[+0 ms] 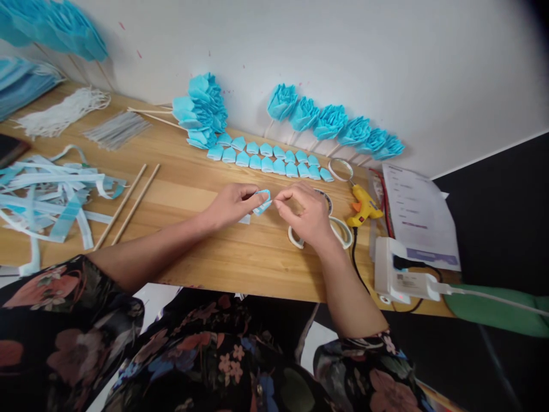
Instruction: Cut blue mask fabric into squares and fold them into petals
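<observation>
My left hand (235, 205) is closed, thumb and fingers pinching a small folded blue fabric petal (263, 203) with white edges. Just right of it, my right hand (305, 212) has its thumb and forefinger brought together close to the petal; whatever lies between those fingertips is too small to make out. Under the right hand show the white handles of a pair of scissors (343, 232), partly covered by the hand. A small pale scrap (245, 219) lies on the wooden table below the left hand. Behind the hands, two rows of similar blue petals (267, 165) are laid out.
Blue fabric flowers on sticks (330, 121) lean against the wall. A yellow glue gun (363, 207) and tape roll (341, 170) lie right, near a white power adapter (392, 269). Left are two wooden sticks (136, 203), cut strips (64, 194), grey wires (116, 129) and white cords (64, 111).
</observation>
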{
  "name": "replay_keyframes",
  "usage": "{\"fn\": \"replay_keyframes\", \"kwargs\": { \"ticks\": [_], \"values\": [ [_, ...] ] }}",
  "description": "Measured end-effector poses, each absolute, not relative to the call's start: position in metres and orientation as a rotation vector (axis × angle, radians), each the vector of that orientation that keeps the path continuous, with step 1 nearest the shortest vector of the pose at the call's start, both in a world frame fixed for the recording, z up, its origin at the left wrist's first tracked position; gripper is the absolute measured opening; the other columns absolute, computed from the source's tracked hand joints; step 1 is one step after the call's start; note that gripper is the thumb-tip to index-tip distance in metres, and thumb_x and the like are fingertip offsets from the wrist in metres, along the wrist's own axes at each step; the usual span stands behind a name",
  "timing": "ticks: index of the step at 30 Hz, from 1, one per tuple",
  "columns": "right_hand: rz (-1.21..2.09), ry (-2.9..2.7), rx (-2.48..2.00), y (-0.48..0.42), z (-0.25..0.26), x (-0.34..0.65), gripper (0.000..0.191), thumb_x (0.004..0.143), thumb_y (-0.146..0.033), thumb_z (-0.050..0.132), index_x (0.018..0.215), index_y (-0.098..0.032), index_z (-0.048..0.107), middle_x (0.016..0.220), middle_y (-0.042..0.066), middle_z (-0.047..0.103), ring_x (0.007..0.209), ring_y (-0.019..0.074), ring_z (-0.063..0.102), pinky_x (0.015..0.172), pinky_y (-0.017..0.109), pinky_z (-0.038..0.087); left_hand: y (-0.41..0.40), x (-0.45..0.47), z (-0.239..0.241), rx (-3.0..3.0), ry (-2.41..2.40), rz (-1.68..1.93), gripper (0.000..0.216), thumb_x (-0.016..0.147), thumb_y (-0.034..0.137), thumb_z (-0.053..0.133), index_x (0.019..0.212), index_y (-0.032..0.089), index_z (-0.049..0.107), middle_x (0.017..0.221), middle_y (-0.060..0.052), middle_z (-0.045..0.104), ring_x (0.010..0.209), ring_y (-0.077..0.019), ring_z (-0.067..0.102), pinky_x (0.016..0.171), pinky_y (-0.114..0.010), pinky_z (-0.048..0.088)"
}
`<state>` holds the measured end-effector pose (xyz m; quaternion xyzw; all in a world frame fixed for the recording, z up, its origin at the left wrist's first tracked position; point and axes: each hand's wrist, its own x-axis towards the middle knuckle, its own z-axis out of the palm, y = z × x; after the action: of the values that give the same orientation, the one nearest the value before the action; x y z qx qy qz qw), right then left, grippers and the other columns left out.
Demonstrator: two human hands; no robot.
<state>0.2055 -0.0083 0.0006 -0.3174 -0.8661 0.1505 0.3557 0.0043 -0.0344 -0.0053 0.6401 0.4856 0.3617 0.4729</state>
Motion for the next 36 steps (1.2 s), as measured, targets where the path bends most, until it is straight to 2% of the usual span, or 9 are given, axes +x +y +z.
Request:
{"fn": "replay_keyframes", "kwargs": {
  "ticks": [6,15,21,26,30,36],
  "values": [
    [0.404,-2.252,-0.751,-0.0109,0.0039,0.2017,0.01,0.09,-0.02,0.06,0.081,-0.025,0.061,0.082,0.002,0.07,0.079,0.0196,0.064,0.076,0.038,0.048,-0.0314,0.003,-0.007,1.526,1.133,0.865,0.039,0.085,0.049,0.056,0.062,0.017,0.048,0.057,0.003,0.043,0.054,-0.0089,0.042,0.049,-0.02,0.035],
    [0.479,-2.313,-0.571,-0.0128,0.0051,0.2064,0.008,0.089,-0.019,0.059,0.085,-0.026,0.06,0.086,0.002,0.069,0.082,0.0198,0.063,0.078,0.039,0.048,-0.0286,0.0028,-0.012,1.497,1.082,0.878,0.037,0.088,0.046,0.054,0.066,0.017,0.052,0.06,0.003,0.048,0.054,-0.0079,0.046,0.051,-0.019,0.042],
    [0.407,-2.303,-0.676,-0.0122,0.0066,0.206,0.009,0.089,-0.019,0.058,0.083,-0.025,0.058,0.083,0.001,0.067,0.079,0.0197,0.061,0.078,0.039,0.047,-0.0296,0.0011,-0.008,1.495,1.097,0.851,0.04,0.09,0.046,0.053,0.063,0.017,0.048,0.058,0.003,0.042,0.053,-0.0084,0.044,0.05,-0.02,0.041],
    [0.386,-2.299,-0.672,-0.0114,0.0067,0.2052,0.01,0.088,-0.017,0.059,0.082,-0.025,0.059,0.081,0.001,0.067,0.078,0.0192,0.061,0.077,0.038,0.047,-0.0309,0.0009,-0.0062,1.462,1.062,0.827,0.039,0.091,0.048,0.049,0.066,0.018,0.049,0.061,0.001,0.048,0.055,-0.0103,0.049,0.052,-0.022,0.044],
    [0.377,-2.302,-0.646,-0.0106,0.0042,0.2051,0.008,0.089,-0.016,0.06,0.085,-0.024,0.06,0.083,0.002,0.068,0.08,0.019,0.062,0.077,0.037,0.047,-0.0322,0.0009,-0.0045,1.49,1.043,0.783,0.037,0.092,0.043,0.048,0.065,0.018,0.047,0.061,0.002,0.047,0.056,-0.0099,0.048,0.052,-0.021,0.043],
    [0.371,-2.314,-0.646,-0.0103,0.0017,0.2041,0.006,0.089,-0.017,0.061,0.086,-0.023,0.061,0.084,0.003,0.068,0.081,0.0189,0.061,0.078,0.037,0.048,-0.0332,0.0019,-0.0044,1.548,1.01,0.751,0.046,0.091,0.054,0.05,0.063,0.018,0.045,0.058,0.003,0.042,0.054,-0.0089,0.043,0.053,-0.021,0.036]
  ]
}}
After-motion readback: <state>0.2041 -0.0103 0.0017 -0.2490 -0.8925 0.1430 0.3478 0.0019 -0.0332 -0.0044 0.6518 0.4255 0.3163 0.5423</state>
